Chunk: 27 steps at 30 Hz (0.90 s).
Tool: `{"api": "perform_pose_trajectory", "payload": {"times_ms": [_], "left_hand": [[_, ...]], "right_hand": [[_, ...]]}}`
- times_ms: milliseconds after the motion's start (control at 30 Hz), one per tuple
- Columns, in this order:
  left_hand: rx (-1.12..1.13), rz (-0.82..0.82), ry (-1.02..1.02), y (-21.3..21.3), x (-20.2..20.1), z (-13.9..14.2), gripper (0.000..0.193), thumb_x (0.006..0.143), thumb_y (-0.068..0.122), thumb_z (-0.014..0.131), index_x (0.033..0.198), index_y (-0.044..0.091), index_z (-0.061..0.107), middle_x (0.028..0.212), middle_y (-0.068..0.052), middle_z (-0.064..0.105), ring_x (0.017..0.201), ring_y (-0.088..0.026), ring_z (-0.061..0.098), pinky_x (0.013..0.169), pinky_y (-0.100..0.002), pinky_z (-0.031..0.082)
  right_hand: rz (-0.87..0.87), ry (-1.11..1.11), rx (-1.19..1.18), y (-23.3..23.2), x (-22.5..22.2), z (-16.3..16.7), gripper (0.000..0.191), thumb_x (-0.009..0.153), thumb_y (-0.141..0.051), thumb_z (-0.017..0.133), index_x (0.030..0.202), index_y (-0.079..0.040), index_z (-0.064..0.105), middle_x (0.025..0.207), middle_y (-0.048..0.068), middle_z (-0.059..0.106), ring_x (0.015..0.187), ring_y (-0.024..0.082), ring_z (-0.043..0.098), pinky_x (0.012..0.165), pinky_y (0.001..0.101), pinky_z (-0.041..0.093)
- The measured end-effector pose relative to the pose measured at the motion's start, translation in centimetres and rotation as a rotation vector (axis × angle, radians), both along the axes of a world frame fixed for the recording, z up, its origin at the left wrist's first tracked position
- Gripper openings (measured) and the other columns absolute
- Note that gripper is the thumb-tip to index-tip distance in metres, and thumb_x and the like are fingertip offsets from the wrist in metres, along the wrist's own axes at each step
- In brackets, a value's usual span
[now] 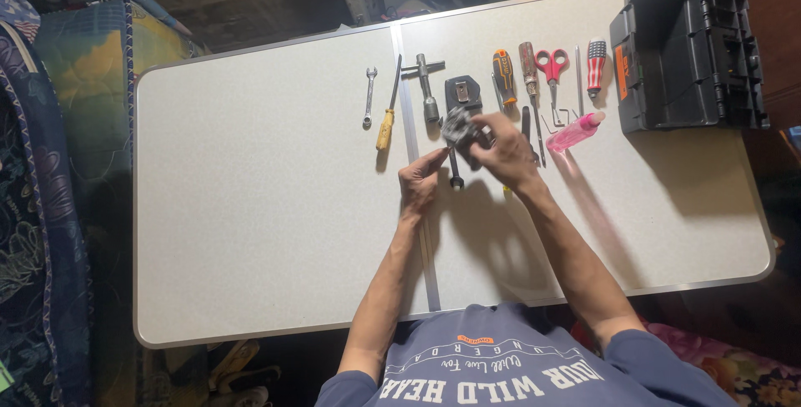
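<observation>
Head camera view, looking down at a pale grey folding counter [250, 207] with a seam down its middle. Two bare forearms reach up from the bottom edge.

The right hand [505, 152] has its grip closed around a small grey metal tool [457, 126], held just above the counter near the seam. The exact kind of tool is too small to tell. The left hand [420, 183] sits just beside and below that grip, its fingertips pinched narrowly at a slim dark wrench [454, 171] that hangs down from under the grey tool.

Directly beyond the right grip lies a black pouch [463, 91]. To the left of the grip, in a row, are a T-shaped socket wrench [426, 83], a yellow-handled screwdriver [387, 115] and, farthest out, a small silver spanner [368, 98].

To the right of the grip lie an orange-and-black screwdriver [503, 75], a brown-handled screwdriver [529, 73], red-handled scissors [551, 69] and a red-and-white striped screwdriver [595, 63]. A pink bottle [574, 133] lies on its side near the grip, on the same side.

Well apart at the far right corner sits an open black toolbox [688, 55].

A patterned blue cloth [33, 207] hangs along the counter's far left side.
</observation>
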<state>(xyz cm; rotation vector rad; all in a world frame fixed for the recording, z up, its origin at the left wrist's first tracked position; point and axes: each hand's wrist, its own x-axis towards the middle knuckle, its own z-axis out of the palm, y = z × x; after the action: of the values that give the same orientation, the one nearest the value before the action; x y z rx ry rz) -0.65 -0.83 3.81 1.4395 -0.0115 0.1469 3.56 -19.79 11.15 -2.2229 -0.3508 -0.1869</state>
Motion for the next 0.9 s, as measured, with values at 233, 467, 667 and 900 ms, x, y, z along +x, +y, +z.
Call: {"api": "perform_pose_trajectory", "payload": {"times_ms": [233,467,667,900], "left_hand": [[0.008,0.002,-0.071,0.0,0.3,0.1,0.034,0.096,-0.012,0.056,0.126,-0.003,0.069,0.115,-0.016,0.076,0.113,-0.019,0.072,0.105,-0.03,0.056],[0.082,-0.013,-0.022,0.3,0.2,0.0,0.03,0.101,-0.001,0.059,0.129,0.002,0.07,0.105,-0.011,0.079,0.099,-0.015,0.074,0.088,-0.028,0.057],[0.11,-0.019,-0.008,0.4,0.2,0.3,0.029,0.105,0.006,0.057,0.131,0.005,0.068,0.098,-0.007,0.078,0.094,-0.012,0.073,0.081,-0.027,0.056],[0.025,-0.079,-0.075,0.5,0.6,-0.2,0.025,0.102,0.003,0.059,0.124,0.002,0.071,0.108,-0.01,0.076,0.1,-0.014,0.071,0.086,-0.028,0.057]], "right_hand": [[-0.165,-0.02,0.153,-0.8,1.2,1.1,0.042,0.082,-0.003,0.077,0.12,-0.002,0.061,0.108,0.014,0.066,0.087,0.022,0.069,0.074,0.0339,0.058],[0.098,0.002,-0.059,-0.2,0.1,0.2,0.039,0.084,0.001,0.072,0.12,-0.005,0.061,0.108,0.012,0.068,0.089,0.022,0.073,0.078,0.0345,0.062],[-0.117,-0.109,0.086,-2.0,1.5,0.7,0.035,0.089,0.005,0.072,0.121,-0.001,0.059,0.112,0.016,0.067,0.1,0.025,0.072,0.077,0.0358,0.059],[0.27,-0.118,0.175,0.2,-0.7,0.9,0.04,0.082,0.007,0.072,0.119,-0.002,0.061,0.115,0.015,0.068,0.102,0.026,0.071,0.087,0.0355,0.06]]}}
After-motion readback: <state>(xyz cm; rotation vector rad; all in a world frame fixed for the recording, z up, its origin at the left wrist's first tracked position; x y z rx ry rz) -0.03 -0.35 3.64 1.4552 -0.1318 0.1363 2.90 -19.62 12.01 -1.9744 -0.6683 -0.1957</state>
